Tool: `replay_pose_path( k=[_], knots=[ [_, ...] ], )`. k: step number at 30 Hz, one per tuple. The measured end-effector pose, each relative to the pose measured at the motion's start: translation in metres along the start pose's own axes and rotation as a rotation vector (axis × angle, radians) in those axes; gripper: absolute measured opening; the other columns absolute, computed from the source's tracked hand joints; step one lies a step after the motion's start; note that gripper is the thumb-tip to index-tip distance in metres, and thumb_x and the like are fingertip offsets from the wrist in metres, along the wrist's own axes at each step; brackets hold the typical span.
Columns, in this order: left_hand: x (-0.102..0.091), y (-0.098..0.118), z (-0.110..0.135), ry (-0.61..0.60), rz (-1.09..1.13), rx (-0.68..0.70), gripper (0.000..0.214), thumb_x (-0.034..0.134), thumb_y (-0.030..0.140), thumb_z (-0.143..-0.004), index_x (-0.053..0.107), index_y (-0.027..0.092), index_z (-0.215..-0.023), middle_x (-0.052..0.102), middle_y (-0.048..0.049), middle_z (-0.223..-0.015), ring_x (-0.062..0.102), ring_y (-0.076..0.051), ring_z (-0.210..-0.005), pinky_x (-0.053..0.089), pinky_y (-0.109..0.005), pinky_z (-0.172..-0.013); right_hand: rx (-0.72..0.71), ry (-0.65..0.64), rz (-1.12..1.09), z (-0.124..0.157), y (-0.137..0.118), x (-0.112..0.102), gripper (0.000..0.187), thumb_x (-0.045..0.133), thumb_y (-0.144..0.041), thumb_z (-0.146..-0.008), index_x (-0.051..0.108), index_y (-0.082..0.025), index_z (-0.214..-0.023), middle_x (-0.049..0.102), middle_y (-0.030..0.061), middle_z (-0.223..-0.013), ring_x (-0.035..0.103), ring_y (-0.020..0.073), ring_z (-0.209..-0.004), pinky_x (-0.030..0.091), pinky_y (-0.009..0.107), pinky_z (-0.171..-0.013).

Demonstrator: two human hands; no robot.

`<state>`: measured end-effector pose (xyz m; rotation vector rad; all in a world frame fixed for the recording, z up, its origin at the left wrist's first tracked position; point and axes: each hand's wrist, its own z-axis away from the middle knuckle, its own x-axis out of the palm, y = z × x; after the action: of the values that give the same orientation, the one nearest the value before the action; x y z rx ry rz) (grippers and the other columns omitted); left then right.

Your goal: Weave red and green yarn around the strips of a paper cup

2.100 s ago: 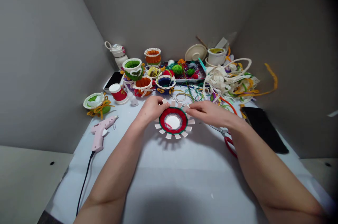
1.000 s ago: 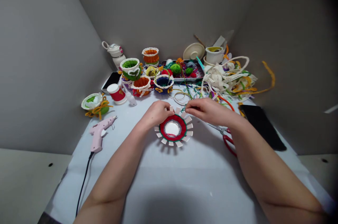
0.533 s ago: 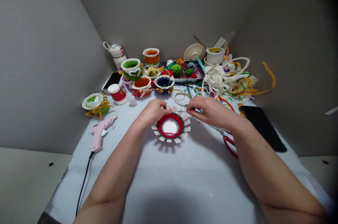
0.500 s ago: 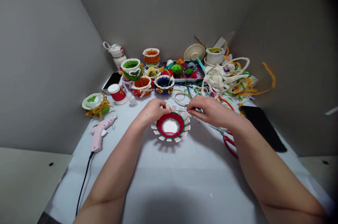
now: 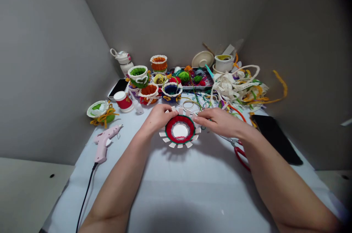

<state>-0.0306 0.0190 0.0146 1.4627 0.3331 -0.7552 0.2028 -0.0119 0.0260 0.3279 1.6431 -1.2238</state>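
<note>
A paper cup cut into white strips, with red yarn and a green strand woven around its inside, is held above the table between both hands. My left hand pinches its upper left rim, thumb on the strips. At the upper right rim, my right hand has its fingers closed on the strips. Whether green yarn lies between those fingers is too small to tell. Scissors with red handles lie partly under my right forearm.
A pink glue gun with a black cord lies at left. Several yarn-woven cups stand behind, beside a tray of yarn balls. A heap of lace and yarn and a black phone are at right.
My right hand has come in from beside the rim, where it drew a green strand taut, and now touches the strips. The cup has turned slightly; the view has shifted a little.
</note>
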Motion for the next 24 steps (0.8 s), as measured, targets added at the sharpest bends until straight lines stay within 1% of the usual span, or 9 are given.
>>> replay_pose_path(
  k=[2, 5, 9, 11, 13, 15, 18, 21, 24],
  knots=[
    [0.002, 0.0, 0.0, 0.013, -0.01, -0.006, 0.027, 0.06, 0.039, -0.076, 0.059, 0.015, -0.063, 0.051, 0.0035, -0.059, 0.044, -0.012, -0.06, 0.032, -0.026, -0.057, 0.054, -0.008, 0.028, -0.001, -0.001, 0.003, 0.041, 0.045, -0.048, -0.093, 0.055, -0.018, -0.065, 0.054, 0.0002, -0.059, 0.044, 0.0129, -0.058, 0.028, 0.028, -0.056],
    [0.004, -0.003, -0.001, -0.006, -0.021, 0.0, 0.025, 0.058, 0.037, -0.076, 0.061, 0.015, -0.065, 0.054, 0.0025, -0.061, 0.046, -0.012, -0.061, 0.033, -0.025, -0.056, 0.097, 0.004, 0.067, -0.003, 0.0, 0.007, 0.034, 0.044, -0.037, -0.09, 0.048, -0.018, -0.061, 0.046, -0.0019, -0.054, 0.038, 0.0111, -0.054, 0.023, 0.028, -0.053],
    [0.004, -0.007, -0.001, -0.162, 0.0, 0.061, 0.023, 0.061, 0.032, -0.073, 0.069, 0.014, -0.086, 0.064, -0.0009, -0.076, 0.055, -0.014, -0.069, 0.041, -0.025, -0.061, 0.099, -0.027, 0.069, -0.006, 0.001, 0.011, 0.033, 0.041, -0.034, -0.09, 0.045, -0.018, -0.061, 0.046, -0.0016, -0.056, 0.038, 0.0107, -0.054, 0.022, 0.028, -0.053],
    [0.005, -0.006, 0.0, -0.217, -0.024, 0.106, 0.034, 0.066, 0.031, -0.07, 0.07, 0.014, -0.1, 0.069, -0.004, -0.09, 0.06, -0.017, -0.079, 0.045, -0.026, -0.069, 0.095, -0.056, 0.076, -0.007, 0.001, 0.012, 0.03, 0.042, -0.033, -0.089, 0.045, -0.018, -0.062, 0.048, -0.0013, -0.057, 0.039, 0.0108, -0.055, 0.022, 0.028, -0.054],
    [0.008, -0.004, 0.002, -0.232, -0.055, 0.156, 0.043, 0.069, 0.03, -0.068, 0.069, 0.015, -0.108, 0.071, -0.0056, -0.1, 0.061, -0.018, -0.087, 0.046, -0.027, -0.074, 0.078, -0.077, 0.083, -0.008, 0.002, 0.014, 0.029, 0.043, -0.03, -0.088, 0.045, -0.018, -0.062, 0.048, -0.0013, -0.057, 0.039, 0.0109, -0.055, 0.022, 0.028, -0.054],
    [0.014, -0.002, 0.002, -0.234, -0.067, 0.188, 0.039, 0.069, 0.03, -0.069, 0.071, 0.017, -0.106, 0.072, -0.0045, -0.1, 0.061, -0.018, -0.086, 0.045, -0.027, -0.074, 0.047, -0.087, 0.087, -0.009, 0.004, 0.016, 0.028, 0.044, -0.029, -0.088, 0.045, -0.018, -0.063, 0.048, -0.0013, -0.058, 0.039, 0.011, -0.056, 0.022, 0.028, -0.055],
    [0.022, 0.0, 0.002, -0.218, -0.104, 0.168, 0.021, 0.064, 0.03, -0.073, 0.074, 0.016, -0.085, 0.07, -0.0018, -0.08, 0.058, -0.015, -0.073, 0.041, -0.026, -0.066, 0.009, -0.09, 0.084, -0.009, 0.005, 0.019, 0.03, 0.043, -0.03, -0.09, 0.044, -0.018, -0.062, 0.047, -0.0014, -0.058, 0.038, 0.0111, -0.056, 0.023, 0.028, -0.055],
    [0.024, -0.001, 0.002, -0.188, -0.132, 0.091, 0.02, 0.063, 0.032, -0.074, 0.072, 0.015, -0.073, 0.063, -0.0005, -0.064, 0.051, -0.013, -0.063, 0.035, -0.025, -0.058, 0.022, -0.096, 0.023, -0.007, 0.005, 0.013, 0.039, 0.041, -0.043, -0.094, 0.048, -0.019, -0.065, 0.048, -0.0015, -0.059, 0.039, 0.0117, -0.057, 0.026, 0.027, -0.055],
    [0.018, -0.003, 0.001, -0.18, -0.102, 0.068, 0.02, 0.064, 0.033, -0.073, 0.071, 0.015, -0.071, 0.06, 0.0006, -0.062, 0.048, -0.012, -0.061, 0.033, -0.025, -0.055, 0.043, -0.078, -0.054, -0.002, 0.006, 0.002, 0.044, 0.038, -0.053, -0.096, 0.055, -0.019, -0.075, 0.055, 0.0002, -0.067, 0.047, 0.0138, -0.063, 0.032, 0.027, -0.059]
  ],
)
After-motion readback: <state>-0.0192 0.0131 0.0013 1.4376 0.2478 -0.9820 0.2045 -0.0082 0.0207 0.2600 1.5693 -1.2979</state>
